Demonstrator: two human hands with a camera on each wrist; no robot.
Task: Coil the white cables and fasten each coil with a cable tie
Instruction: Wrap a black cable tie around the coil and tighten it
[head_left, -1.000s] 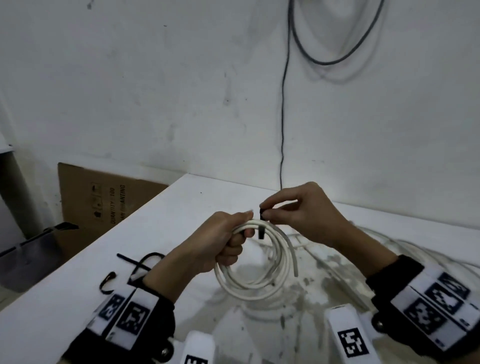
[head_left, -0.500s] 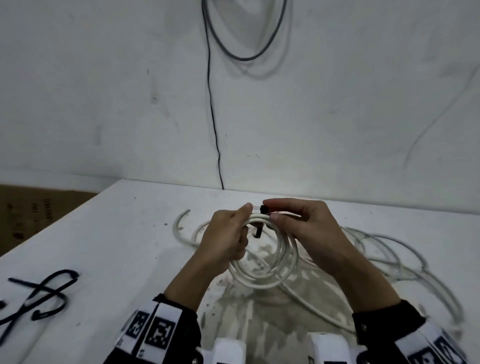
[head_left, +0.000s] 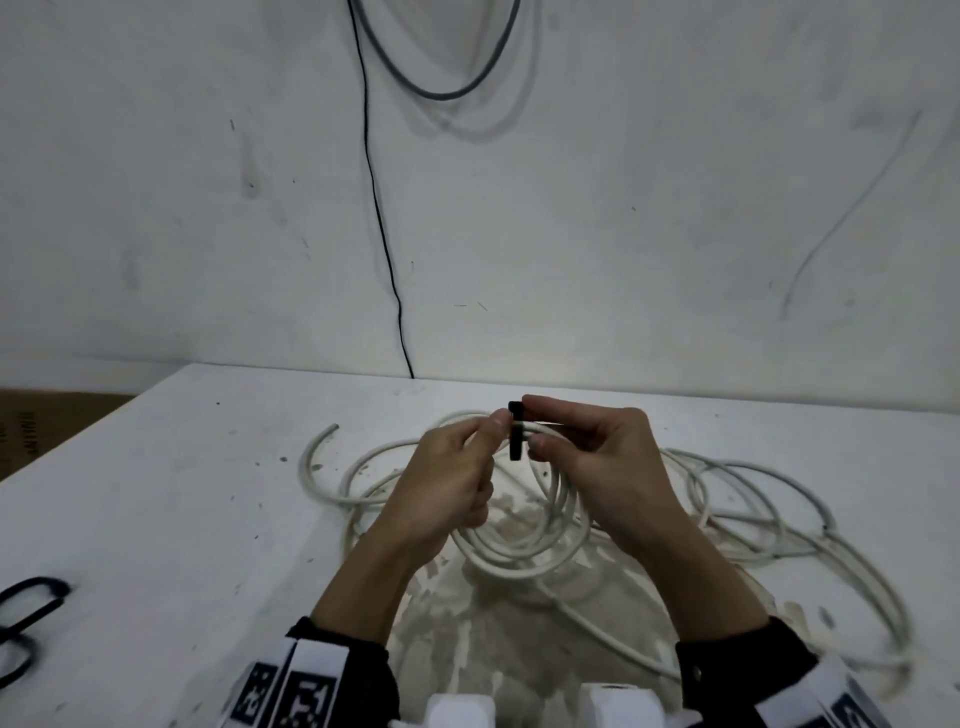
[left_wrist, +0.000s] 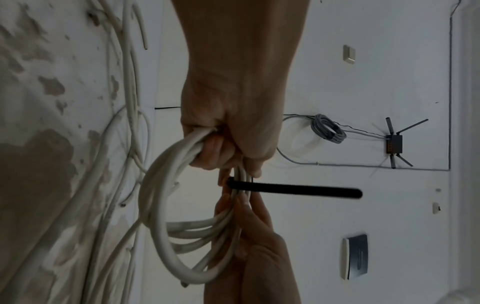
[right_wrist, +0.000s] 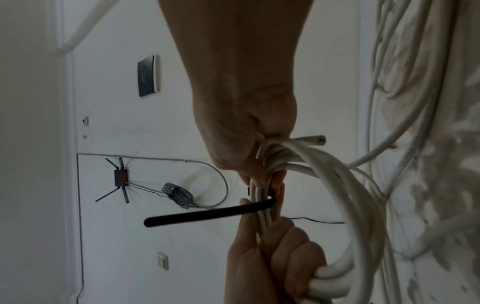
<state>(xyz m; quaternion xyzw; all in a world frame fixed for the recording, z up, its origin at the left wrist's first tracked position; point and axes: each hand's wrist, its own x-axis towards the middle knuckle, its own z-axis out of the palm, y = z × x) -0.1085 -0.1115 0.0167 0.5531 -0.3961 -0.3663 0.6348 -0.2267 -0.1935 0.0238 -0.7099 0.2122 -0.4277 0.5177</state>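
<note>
I had the white coil (head_left: 524, 540) lifted just above the desk (head_left: 171, 499), my left hand (head_left: 441, 488) curled round its strands on one side of the top and my right hand (head_left: 602, 462) pinching the bundle on the other side, with the black cable tie (head_left: 515, 431) looped round the strands between them. From the wrist views the tie's long free tail (left_wrist: 298, 190) stuck straight out from the bundle, so I judged it wrapped but not yet closed. The cable looked light but springy and fairly stiff, the turns wanting to fan apart wherever my fingers were not pressing them together; I judged the right place to hold it was close on either side of the tie, squeezing the strands flat so they could not spread. The tie itself seemed a soft, flexible strap, best taken by its tail end and drawn snug. One cut cable end (right_wrist: 315, 139) poked out near my right thumb and could have slipped loose. Behind and beside the coil, more loose white cable (head_left: 753, 499) sprawled over the desk, some of it running under the coil, and I thought it might snag or drag along. More black ties (head_left: 26, 623) lay at the desk's left edge, well apart. The desk's surface was worn and patchy beneath my hands.
</note>
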